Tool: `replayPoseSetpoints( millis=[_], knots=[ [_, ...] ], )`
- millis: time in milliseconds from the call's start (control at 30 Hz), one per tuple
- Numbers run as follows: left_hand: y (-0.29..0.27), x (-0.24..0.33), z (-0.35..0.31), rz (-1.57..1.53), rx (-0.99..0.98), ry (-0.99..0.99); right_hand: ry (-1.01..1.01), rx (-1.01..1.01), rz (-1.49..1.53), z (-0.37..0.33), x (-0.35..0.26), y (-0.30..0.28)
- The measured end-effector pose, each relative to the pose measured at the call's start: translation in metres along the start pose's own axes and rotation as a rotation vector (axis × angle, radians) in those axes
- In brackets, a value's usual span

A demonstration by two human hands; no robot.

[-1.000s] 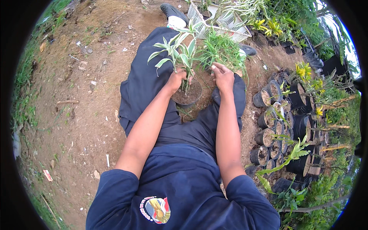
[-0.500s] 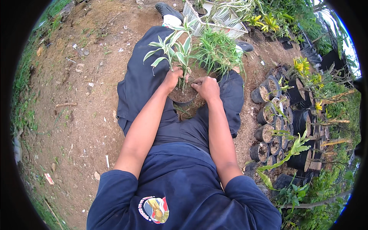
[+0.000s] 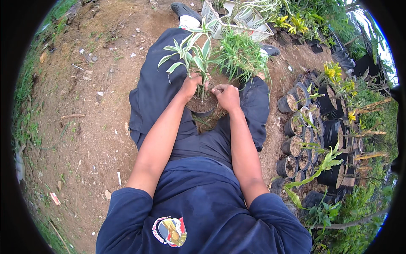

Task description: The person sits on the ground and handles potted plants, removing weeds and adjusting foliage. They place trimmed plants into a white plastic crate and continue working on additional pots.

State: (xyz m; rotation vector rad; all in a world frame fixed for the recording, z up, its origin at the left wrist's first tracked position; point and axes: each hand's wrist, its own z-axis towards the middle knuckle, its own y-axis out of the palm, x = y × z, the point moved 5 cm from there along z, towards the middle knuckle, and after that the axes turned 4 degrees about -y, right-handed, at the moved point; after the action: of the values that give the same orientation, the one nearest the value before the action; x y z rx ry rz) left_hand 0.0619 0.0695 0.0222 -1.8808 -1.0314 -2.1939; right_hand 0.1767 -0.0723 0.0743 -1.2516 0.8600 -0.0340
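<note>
A potted plant with white-edged green leaves (image 3: 204,50) stands upright between my legs in a dark round pot (image 3: 201,113) of brown soil. My left hand (image 3: 191,86) is closed round its stems, just above the soil. At the pot's right rim, my right hand (image 3: 227,96) is closed with thumb and fingertips pinched together. Whatever that pinch holds, if anything, is too small to make out. Just beyond my right hand lies a heap of thin-bladed green grass (image 3: 242,55), beside my right lower leg.
A white plastic crate (image 3: 253,30) holding striped-leaf plants stands past my feet. Along the right are several black pots (image 3: 292,146) of soil, with yellow-leaved plants (image 3: 332,73) behind them. Bare brown ground (image 3: 93,127) with small litter and a stick (image 3: 72,115) spreads to the left.
My right hand has shifted very slightly at the pot's rim, its fingertips a little higher. My left hand keeps its grip on the stems, and the pot stays in place.
</note>
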Motion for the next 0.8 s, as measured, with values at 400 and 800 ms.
replayPoseSetpoints(
  millis=[400, 800],
  knots=[
    [0.004, 0.007, -0.004, 0.012, -0.015, 0.005, -0.051, 0.441, 0.475, 0.09, 0.014, -0.068],
    [0.003, 0.003, 0.0, 0.066, -0.011, -0.003, -0.288, -0.167, -0.046, 0.032, 0.008, -0.022]
  ],
)
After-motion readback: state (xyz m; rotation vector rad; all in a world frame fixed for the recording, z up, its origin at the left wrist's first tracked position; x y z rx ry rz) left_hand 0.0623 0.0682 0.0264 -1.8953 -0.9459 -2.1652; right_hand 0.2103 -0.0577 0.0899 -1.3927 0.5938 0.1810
